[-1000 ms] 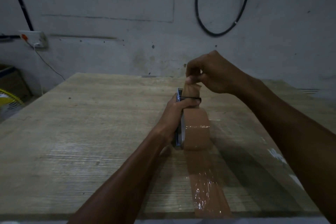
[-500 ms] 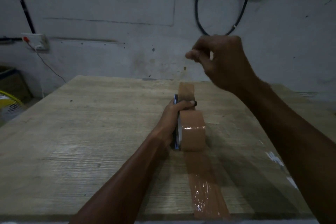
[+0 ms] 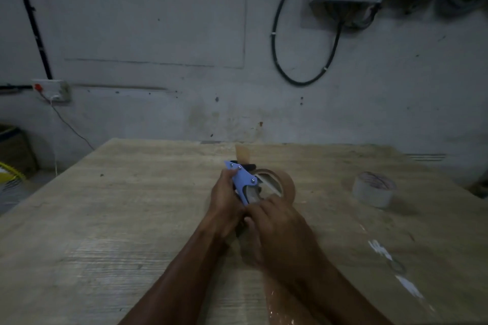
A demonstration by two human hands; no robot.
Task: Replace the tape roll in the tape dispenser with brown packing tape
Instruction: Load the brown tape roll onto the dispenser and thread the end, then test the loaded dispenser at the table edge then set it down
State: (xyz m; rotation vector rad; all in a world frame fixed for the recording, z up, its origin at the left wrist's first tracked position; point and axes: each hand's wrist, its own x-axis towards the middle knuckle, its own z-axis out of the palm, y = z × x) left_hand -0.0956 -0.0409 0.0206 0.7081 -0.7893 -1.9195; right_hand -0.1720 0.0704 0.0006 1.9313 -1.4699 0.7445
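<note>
A blue tape dispenser [image 3: 241,179] sits on the wooden table [image 3: 132,219] in the middle of the view, with a roll of brown packing tape [image 3: 284,185] mounted in it. A loose end of brown tape [image 3: 243,154] sticks up past the dispenser's far end. My left hand [image 3: 224,202] grips the dispenser from its left side. My right hand [image 3: 274,227] closes over the near end, at the handle and the roll's near edge. The handle itself is hidden under both hands.
A pale, whitish tape roll [image 3: 373,188] lies flat on the table to the right. A strip of brown tape [image 3: 285,306] is stuck to the tabletop near the front edge. The wall with a looped black cable [image 3: 277,42] stands behind the table.
My right hand came down from above the dispenser onto its near end. The dispenser now lies tilted, showing its blue side. The view has shifted upward and the pale roll has come into sight.
</note>
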